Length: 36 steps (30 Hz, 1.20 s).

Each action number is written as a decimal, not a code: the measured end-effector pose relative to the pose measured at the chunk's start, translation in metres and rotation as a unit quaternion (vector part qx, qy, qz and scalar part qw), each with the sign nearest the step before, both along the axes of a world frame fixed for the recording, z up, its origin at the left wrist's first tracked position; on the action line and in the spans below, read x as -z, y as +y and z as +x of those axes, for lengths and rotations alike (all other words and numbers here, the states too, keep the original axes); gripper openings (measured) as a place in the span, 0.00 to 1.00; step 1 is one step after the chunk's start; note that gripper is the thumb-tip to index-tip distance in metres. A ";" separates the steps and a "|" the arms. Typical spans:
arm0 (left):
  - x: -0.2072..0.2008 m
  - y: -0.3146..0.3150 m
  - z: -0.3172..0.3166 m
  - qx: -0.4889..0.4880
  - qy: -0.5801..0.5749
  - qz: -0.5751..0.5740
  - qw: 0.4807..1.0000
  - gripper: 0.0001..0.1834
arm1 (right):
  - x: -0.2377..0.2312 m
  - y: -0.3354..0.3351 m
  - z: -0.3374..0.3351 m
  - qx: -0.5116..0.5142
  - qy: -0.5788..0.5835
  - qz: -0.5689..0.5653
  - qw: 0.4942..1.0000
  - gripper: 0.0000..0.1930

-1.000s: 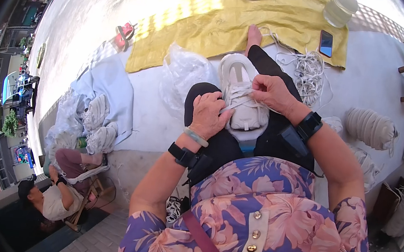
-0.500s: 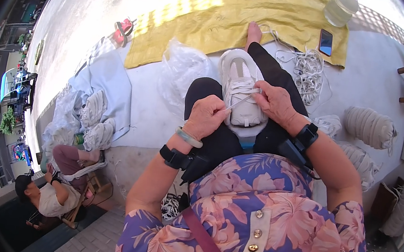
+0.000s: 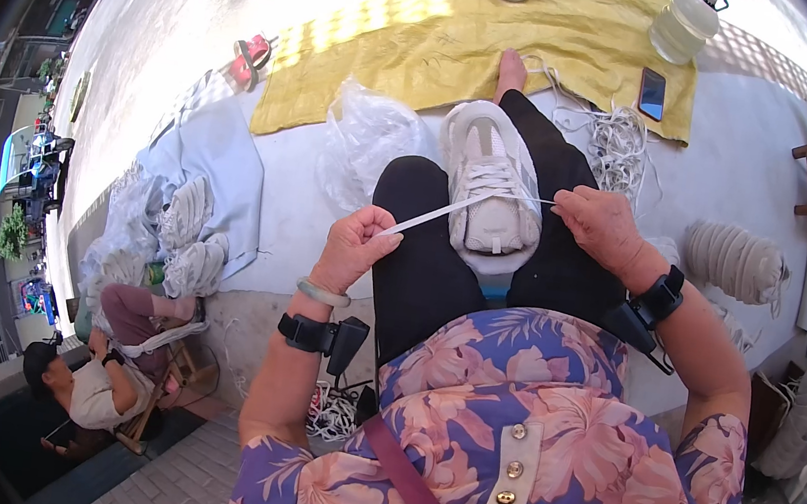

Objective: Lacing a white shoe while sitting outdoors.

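Between my knees rests a white and grey sneaker [image 3: 499, 226], its heel toward me, with white laces threaded across its tongue. My left hand [image 3: 356, 244] pinches one end of the white shoelace [image 3: 440, 213], which runs taut and flat from the shoe's top eyelets. Off to the right of the shoe, my right hand [image 3: 600, 228] is closed on the other end, stretched thin and straight. The two ends cross near the shoe's collar. Fingers of both hands are pressed together around the lace.
A pile of loose white laces [image 3: 620, 143] lies beyond my right knee, near a phone [image 3: 652, 93] on a yellow cloth [image 3: 389, 44]. Bundled white shoes [image 3: 735, 259] are at the right; more shoes [image 3: 195, 267] sit left. A clear plastic bag [image 3: 367, 137] lies beside my left knee.
My hands have moved apart, the left toward the lower left and the right outward to the right. The lace ends between them and the sneaker are now drawn out long and tight.
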<state>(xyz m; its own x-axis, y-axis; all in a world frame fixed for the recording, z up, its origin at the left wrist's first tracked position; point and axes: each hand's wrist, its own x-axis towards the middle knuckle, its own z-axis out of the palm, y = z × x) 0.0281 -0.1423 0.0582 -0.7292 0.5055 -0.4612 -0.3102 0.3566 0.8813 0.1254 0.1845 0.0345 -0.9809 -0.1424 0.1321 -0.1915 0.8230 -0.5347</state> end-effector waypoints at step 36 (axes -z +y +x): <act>0.010 -0.084 0.018 -0.085 -0.260 -0.062 0.960 0.17 | -0.001 0.085 0.086 0.290 -0.422 -0.463 0.724 0.15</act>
<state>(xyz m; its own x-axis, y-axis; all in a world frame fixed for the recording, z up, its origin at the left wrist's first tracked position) 0.0462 -0.2266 0.0480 -0.4507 0.3180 -0.8341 -0.7599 0.3536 0.5454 0.2117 0.2698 0.0352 -0.6269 0.0924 -0.7736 0.7591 -0.1511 -0.6332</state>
